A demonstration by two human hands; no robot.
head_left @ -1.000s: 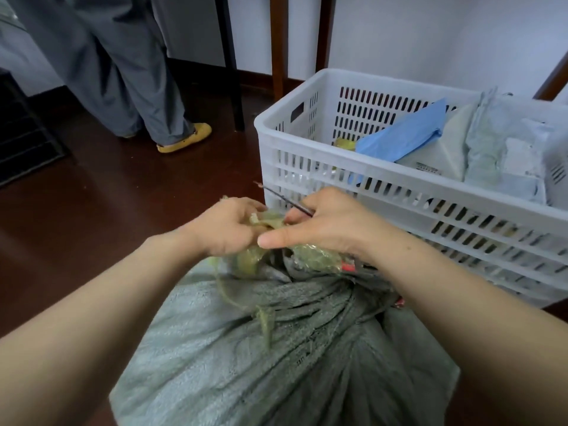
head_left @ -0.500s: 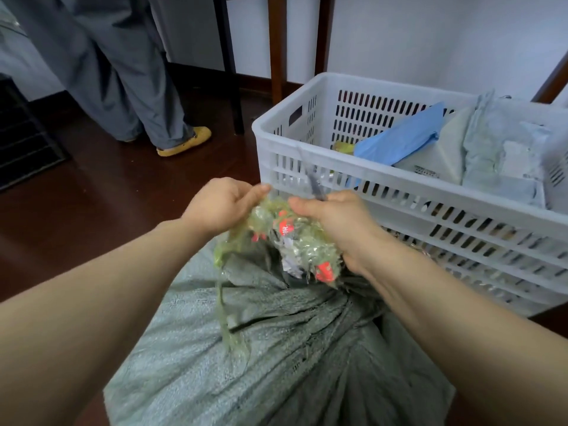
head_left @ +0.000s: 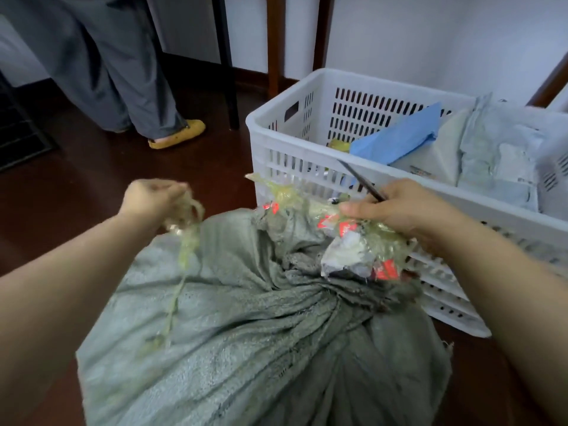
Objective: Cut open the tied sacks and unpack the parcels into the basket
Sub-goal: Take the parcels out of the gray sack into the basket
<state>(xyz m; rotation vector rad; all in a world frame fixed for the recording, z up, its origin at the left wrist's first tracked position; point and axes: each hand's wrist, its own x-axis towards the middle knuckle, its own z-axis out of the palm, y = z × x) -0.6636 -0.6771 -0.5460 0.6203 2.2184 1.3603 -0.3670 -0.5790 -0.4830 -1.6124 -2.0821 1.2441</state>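
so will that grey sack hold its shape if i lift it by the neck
Probably not: the sack is soft woven cloth, creased and bunched at the neck, so it should sag. It bulges full, so likely heavy. The rough weave should grip well.

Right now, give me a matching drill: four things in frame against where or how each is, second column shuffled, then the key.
1. left hand
2. right hand
3. blue parcel
4. sack

A. lies in the white basket
B. sits on the floor, neck bunched
C. grips loose yellowish strands
D. holds a thin dark blade

Pairs: 1-C, 2-D, 3-A, 4-B.
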